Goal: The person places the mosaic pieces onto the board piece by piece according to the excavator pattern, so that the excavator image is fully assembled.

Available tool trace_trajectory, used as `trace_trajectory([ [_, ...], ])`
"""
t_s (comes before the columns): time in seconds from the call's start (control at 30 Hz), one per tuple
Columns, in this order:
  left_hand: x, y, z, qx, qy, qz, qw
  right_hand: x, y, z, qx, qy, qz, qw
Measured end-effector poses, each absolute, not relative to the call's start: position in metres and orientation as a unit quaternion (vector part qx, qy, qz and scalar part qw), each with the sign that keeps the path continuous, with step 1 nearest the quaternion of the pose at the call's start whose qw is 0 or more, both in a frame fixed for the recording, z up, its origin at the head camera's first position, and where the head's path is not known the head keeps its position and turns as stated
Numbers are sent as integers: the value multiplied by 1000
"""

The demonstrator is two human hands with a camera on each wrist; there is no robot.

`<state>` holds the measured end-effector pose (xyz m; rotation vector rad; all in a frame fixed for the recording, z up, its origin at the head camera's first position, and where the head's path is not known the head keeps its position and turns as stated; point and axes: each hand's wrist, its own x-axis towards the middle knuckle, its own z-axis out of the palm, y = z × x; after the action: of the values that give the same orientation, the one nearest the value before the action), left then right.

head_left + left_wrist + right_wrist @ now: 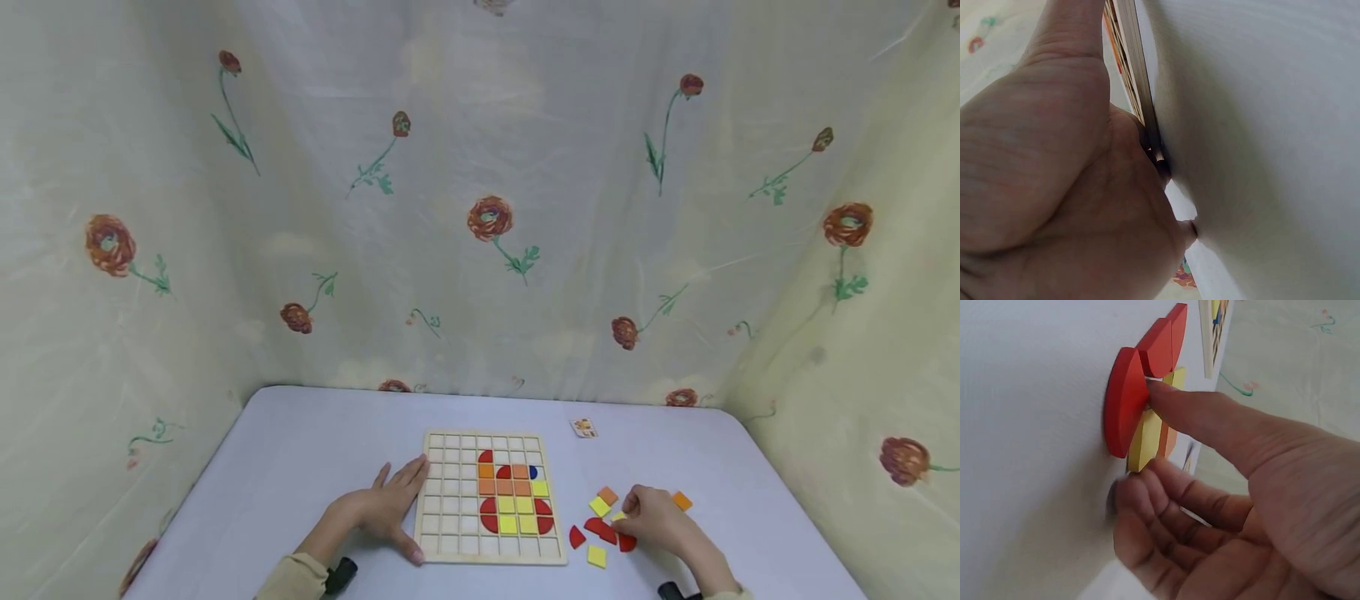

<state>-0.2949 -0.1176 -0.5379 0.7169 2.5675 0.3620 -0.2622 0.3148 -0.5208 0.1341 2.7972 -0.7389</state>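
At the left edge of a wooden grid board (495, 560), my left hand (392, 505) rests with fingers spread, touching its side. In the left wrist view the palm (1085, 181) stands beside the board's edge (1141, 81). Red quarter-rounds, yellow and orange squares and one blue piece (533, 472) sit in the board's right half. My right hand (657, 518) is over the loose pieces right of the board. In the right wrist view its thumb and fingertips pinch a yellow square tile (1145, 440) at opposite ends, beside a red quarter-round piece (1125, 403).
Loose red pieces (577, 537), a yellow square (597, 556) and orange squares (682, 501) lie around the right hand. A small picture card (584, 427) is behind them on the white table (322, 433). A flowered curtain (450, 292) hangs around the table.
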Motion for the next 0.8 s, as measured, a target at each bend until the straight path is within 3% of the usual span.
trace_trajectory([
  [0.43, -295, -117, -540, 261, 929, 134, 225, -271, 306, -517, 29, 959, -264, 96],
  [0.8, -295, -118, -538, 266, 929, 135, 220, -316, 239, -515, -92, 933, -342, 69],
])
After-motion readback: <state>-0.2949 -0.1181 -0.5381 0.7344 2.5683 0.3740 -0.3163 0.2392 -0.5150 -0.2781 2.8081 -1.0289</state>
